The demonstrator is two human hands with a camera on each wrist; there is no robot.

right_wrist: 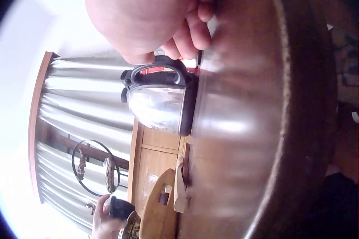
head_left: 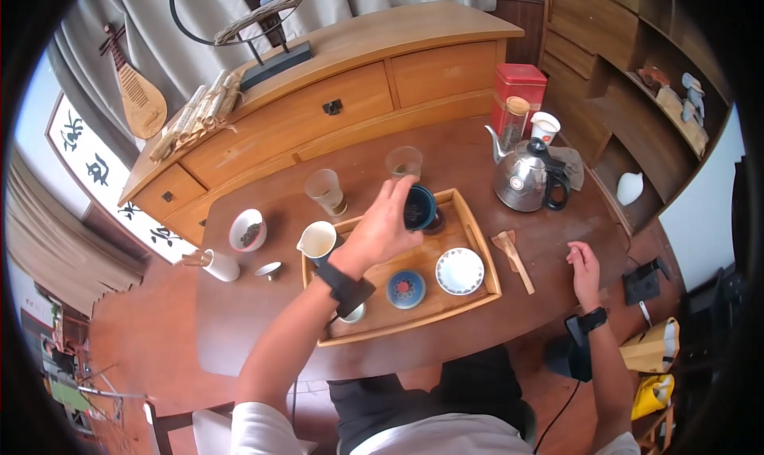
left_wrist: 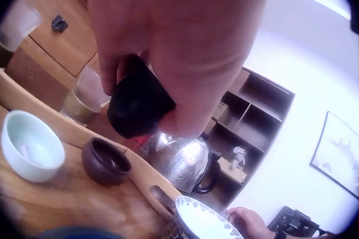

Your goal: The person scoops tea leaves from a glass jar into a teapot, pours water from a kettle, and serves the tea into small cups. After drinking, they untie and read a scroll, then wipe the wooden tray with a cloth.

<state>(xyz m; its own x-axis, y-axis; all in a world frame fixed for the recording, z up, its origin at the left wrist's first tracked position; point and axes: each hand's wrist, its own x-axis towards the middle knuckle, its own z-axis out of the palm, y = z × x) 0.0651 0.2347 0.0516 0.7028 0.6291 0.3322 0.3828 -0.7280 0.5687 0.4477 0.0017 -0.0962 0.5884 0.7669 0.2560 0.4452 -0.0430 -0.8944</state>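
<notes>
My left hand (head_left: 386, 228) grips a dark cup (head_left: 419, 208) by its side, thumb and fingers around it, above the wooden tray (head_left: 374, 329). Its mouth faces me in the head view, with dark bits inside; in the left wrist view the cup (left_wrist: 140, 101) looks tilted. Below it on the tray sit a brown cup (left_wrist: 106, 161), partly hidden in the head view, a blue lid-like disc (head_left: 406, 289), a white bowl (head_left: 460, 271) with a patterned rim and a pouring pitcher (head_left: 318, 240). Loosely curled, my right hand (head_left: 585, 274) holds nothing by the table's right side.
A steel kettle (head_left: 521, 176) stands at the back right by a red tin (head_left: 521, 89). Wooden tools (head_left: 516, 260) lie right of the tray. Two glasses (head_left: 325, 191) stand behind it. Leftward are a bowl of tea leaves (head_left: 249, 230) and a white holder (head_left: 221, 266).
</notes>
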